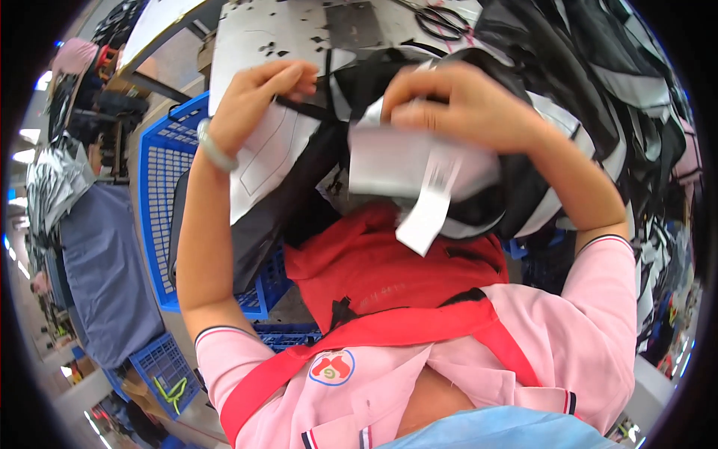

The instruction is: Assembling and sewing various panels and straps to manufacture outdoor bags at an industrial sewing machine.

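My left hand (273,90) is raised over the table's left part, fingers curled closed on the end of a narrow black strap (307,110). The strap runs right toward a bundle of black and white sewn fabric (523,187) in front of my chest. My right hand (456,105), smeared by motion, grips the upper edge of a white fabric panel (389,161) on that bundle. From the panel hangs a white label (425,221) with print on it. Below my left hand lies a white panel with a drawn outline (273,161). A red apron (396,262) covers my lap.
Black-handled scissors (441,24) lie at the table's far side among dark scraps (318,41). A blue plastic basket (153,217) stands left of the table, partly filled with dark fabric. Black and white fabric pieces (628,82) are heaped at the right.
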Motion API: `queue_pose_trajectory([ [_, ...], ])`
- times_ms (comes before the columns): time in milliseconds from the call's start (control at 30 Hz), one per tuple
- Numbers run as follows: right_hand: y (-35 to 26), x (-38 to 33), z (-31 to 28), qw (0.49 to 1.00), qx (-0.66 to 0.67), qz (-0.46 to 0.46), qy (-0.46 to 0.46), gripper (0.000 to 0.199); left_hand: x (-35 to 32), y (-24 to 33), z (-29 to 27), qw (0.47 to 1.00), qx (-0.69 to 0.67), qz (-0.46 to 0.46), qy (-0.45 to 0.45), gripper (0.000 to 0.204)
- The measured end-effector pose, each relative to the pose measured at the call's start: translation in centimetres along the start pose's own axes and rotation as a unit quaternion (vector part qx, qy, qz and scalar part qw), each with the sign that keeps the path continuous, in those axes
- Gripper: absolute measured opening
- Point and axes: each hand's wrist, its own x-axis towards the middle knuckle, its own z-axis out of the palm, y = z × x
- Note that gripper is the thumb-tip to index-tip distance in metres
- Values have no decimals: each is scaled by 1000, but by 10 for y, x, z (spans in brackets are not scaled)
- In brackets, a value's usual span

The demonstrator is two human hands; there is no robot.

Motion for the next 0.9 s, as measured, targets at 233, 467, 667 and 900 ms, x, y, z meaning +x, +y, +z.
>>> queue_pose_trajectory([
  [233,28,-117,-3,792,-454,59,405,64,-57,-43,56,993,-49,-54,-92,38],
  [467,86,-196,48,747,-495,306,323,61,-66,-21,106,985,145,41,-83,52],
  [667,16,-169,6,849,-388,68,353,11,-84,-26,111,973,216,82,-15,52],
  [900,-165,-181,-102,689,-563,46,455,15,-113,50,131,995,-27,93,20,83],
])
